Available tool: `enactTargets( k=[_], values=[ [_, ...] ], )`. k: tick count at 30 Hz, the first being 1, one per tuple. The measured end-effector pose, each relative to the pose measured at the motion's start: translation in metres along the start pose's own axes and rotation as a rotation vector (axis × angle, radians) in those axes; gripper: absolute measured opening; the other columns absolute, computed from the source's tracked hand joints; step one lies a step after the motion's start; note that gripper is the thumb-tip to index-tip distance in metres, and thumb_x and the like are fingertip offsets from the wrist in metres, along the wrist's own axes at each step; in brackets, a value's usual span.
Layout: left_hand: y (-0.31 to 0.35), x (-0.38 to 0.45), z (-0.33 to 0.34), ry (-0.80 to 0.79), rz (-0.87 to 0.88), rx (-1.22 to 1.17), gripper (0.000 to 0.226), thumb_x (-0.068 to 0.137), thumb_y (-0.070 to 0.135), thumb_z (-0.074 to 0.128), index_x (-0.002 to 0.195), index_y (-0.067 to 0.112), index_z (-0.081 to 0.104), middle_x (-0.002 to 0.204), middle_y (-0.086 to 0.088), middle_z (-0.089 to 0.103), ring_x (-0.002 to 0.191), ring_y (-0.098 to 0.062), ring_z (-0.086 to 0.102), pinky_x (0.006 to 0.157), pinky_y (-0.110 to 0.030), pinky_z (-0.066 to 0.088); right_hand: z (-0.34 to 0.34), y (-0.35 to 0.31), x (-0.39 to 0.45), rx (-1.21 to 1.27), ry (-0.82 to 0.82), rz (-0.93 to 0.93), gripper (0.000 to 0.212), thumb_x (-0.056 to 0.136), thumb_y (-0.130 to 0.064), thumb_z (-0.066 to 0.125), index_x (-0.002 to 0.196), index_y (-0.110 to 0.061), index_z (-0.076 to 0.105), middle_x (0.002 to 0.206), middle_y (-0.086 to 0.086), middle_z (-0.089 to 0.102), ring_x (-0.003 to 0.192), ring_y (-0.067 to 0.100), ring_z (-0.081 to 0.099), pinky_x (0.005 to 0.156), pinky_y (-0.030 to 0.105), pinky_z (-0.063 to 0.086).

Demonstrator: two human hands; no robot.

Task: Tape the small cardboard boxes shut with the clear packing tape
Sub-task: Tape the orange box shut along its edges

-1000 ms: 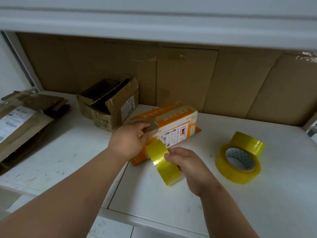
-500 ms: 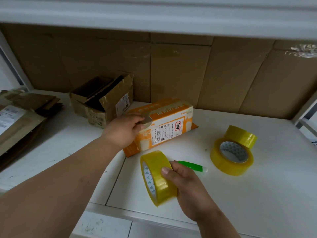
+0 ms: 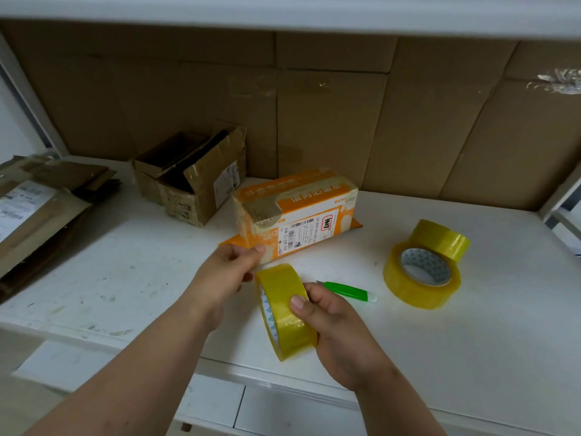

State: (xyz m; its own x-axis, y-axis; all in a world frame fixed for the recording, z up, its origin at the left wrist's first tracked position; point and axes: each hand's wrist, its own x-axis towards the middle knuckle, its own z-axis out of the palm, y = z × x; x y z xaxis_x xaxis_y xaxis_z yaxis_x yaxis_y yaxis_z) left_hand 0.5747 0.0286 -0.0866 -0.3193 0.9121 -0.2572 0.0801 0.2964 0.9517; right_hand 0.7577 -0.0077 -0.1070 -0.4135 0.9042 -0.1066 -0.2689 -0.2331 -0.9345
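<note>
An orange and white cardboard box (image 3: pixel 298 209) with a shipping label stands on the white table (image 3: pixel 125 272), its top taped over. My right hand (image 3: pixel 333 322) grips a yellowish clear tape roll (image 3: pixel 283 313), held on edge just in front of the box. My left hand (image 3: pixel 223 275) sits between the roll's top and the box's lower left corner. Its curled fingertips pinch what looks like the tape's loose end.
A green utility knife (image 3: pixel 349 289) lies right of the held roll. Two more tape rolls (image 3: pixel 421 278) lie at the right, one leaning on the other. An open brown box (image 3: pixel 191 187) stands back left, with flattened cardboard (image 3: pixel 37 202) at the far left. Cardboard sheets line the back wall.
My left hand left the box's top corner and came down to the roll's top edge. My right hand drew the roll back from the box and turned it on edge.
</note>
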Motion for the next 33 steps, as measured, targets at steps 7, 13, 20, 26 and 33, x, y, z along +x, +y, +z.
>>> enactTargets(
  k=[7, 13, 20, 26, 33],
  values=[
    [0.001, -0.008, 0.016, -0.017, -0.142, -0.246, 0.004, 0.085, 0.015, 0.073, 0.082, 0.016, 0.07, 0.093, -0.01, 0.073, 0.092, -0.028, 0.067, 0.095, -0.042, 0.051, -0.016, -0.018, -0.009, -0.21, -0.02, -0.013, 0.032, 0.084, -0.033, 0.069, 0.112, -0.017, 0.071, 0.105, 0.002, 0.075, 0.099, 0.017, 0.07, 0.087, 0.028, 0.055],
    [-0.001, -0.014, 0.019, 0.034, -0.131, -0.328, 0.016, 0.087, 0.019, 0.073, 0.075, 0.013, 0.064, 0.085, -0.011, 0.068, 0.08, -0.023, 0.061, 0.076, -0.032, 0.051, -0.065, -0.018, 0.031, -1.421, 0.362, 0.017, 0.044, 0.096, -0.038, 0.054, 0.137, -0.023, 0.053, 0.135, 0.003, 0.053, 0.124, 0.022, 0.049, 0.103, 0.036, 0.041],
    [0.0, -0.018, 0.02, 0.035, -0.148, -0.36, 0.008, 0.089, 0.015, 0.069, 0.091, 0.007, 0.069, 0.089, -0.012, 0.072, 0.082, -0.022, 0.066, 0.075, -0.03, 0.052, -0.073, -0.02, 0.044, -1.838, 0.315, 0.029, 0.027, 0.101, -0.038, 0.044, 0.123, -0.025, 0.054, 0.117, -0.001, 0.057, 0.109, 0.02, 0.056, 0.086, 0.034, 0.043],
    [-0.003, -0.018, 0.022, 0.064, -0.189, -0.448, 0.023, 0.088, 0.014, 0.069, 0.106, -0.001, 0.069, 0.09, -0.012, 0.073, 0.081, -0.022, 0.067, 0.071, -0.029, 0.051, -0.036, -0.07, 0.055, -1.293, 0.172, -0.212, 0.024, 0.102, -0.031, 0.047, 0.118, -0.019, 0.061, 0.113, 0.003, 0.061, 0.098, 0.019, 0.055, 0.081, 0.033, 0.046],
    [-0.005, -0.014, 0.026, 0.104, -0.185, -0.454, 0.019, 0.088, 0.014, 0.07, 0.102, 0.002, 0.07, 0.1, -0.017, 0.072, 0.088, -0.025, 0.066, 0.088, -0.038, 0.053, 0.005, -0.095, 0.075, -1.619, -0.039, -0.244, 0.032, 0.103, -0.035, 0.04, 0.11, -0.021, 0.068, 0.104, 0.004, 0.06, 0.096, 0.023, 0.056, 0.077, 0.035, 0.049]
  ],
)
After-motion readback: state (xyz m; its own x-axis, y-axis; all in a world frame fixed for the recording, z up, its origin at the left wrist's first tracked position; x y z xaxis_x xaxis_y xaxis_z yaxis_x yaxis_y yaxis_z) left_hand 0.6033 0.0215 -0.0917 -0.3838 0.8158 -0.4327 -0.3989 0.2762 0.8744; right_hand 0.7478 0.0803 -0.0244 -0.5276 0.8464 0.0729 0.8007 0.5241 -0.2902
